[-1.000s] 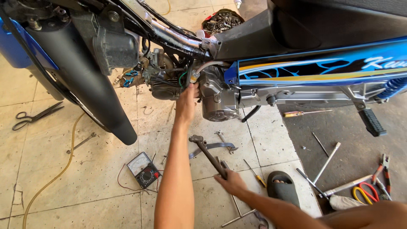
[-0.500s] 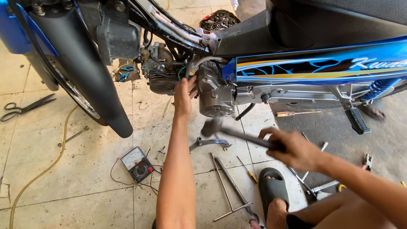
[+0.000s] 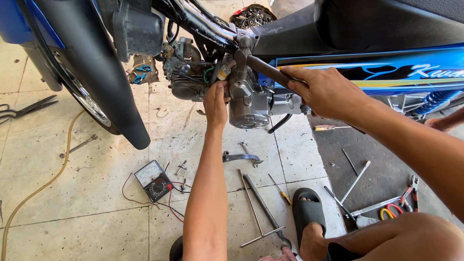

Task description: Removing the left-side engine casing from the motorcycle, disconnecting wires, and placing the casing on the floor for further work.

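Observation:
A blue and black motorcycle (image 3: 415, 67) stands over me with its grey engine (image 3: 251, 104) at the middle. My left hand (image 3: 216, 102) reaches up and grips a part at the engine's left side, by the wires. My right hand (image 3: 325, 91) is shut on the handle of a hammer (image 3: 263, 67), whose metal head rests against the frame just above the engine.
On the tiled floor lie a multimeter (image 3: 153, 181) with red leads, a T-handle wrench (image 3: 258, 212), a screwdriver (image 3: 280, 190), a bent metal lever (image 3: 240, 157), shears (image 3: 24, 108) and pliers (image 3: 408, 191). My sandalled foot (image 3: 308, 212) is below. A yellow hose (image 3: 43, 186) runs at the left.
My right hand picked the hammer up from the floor and raised it to the frame above the engine. My left hand stayed at the engine.

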